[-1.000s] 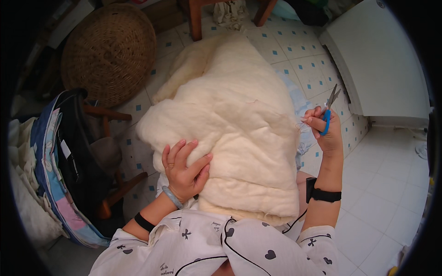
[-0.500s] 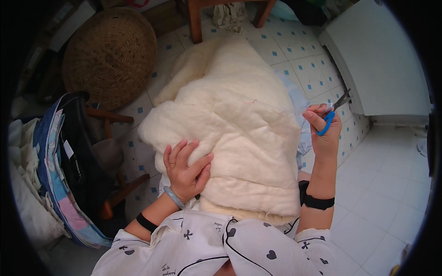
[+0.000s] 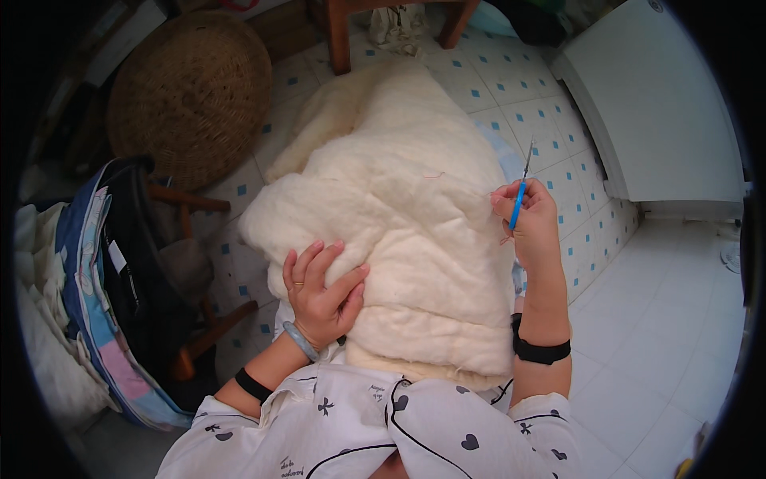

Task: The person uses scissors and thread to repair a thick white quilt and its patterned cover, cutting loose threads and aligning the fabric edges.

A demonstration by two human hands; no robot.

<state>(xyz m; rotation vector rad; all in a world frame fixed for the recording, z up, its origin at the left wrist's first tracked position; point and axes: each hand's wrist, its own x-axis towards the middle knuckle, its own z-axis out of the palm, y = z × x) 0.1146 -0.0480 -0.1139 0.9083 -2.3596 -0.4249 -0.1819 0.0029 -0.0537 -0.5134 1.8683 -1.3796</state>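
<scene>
A thick cream cotton quilt batting (image 3: 423, 231) lies folded in a heap over my lap and stretches forward. My left hand (image 3: 319, 291) rests flat on its near left part, fingers spread, with nothing held. At the batting's right edge my right hand (image 3: 533, 217) is closed on a pair of scissors (image 3: 519, 199) with blue handles, their blades pointing up and away. The blades look closed or seen edge-on. A short red thread (image 3: 433, 175) lies on top of the batting, and a bit of reddish thread (image 3: 504, 239) shows below my right fingers.
A round wicker basket lid or tray (image 3: 187, 100) leans at the far left. Left of me, a dark chair (image 3: 183, 359) bears bunched fabric (image 3: 104, 311). A wooden stool (image 3: 339, 40) stands beyond the batting, and a white cabinet (image 3: 654, 112) at the far right. The floor is tiled.
My right hand has moved left toward the batting's edge and turned, so the scissors now point upward instead of to the right. My left hand has stayed in place.
</scene>
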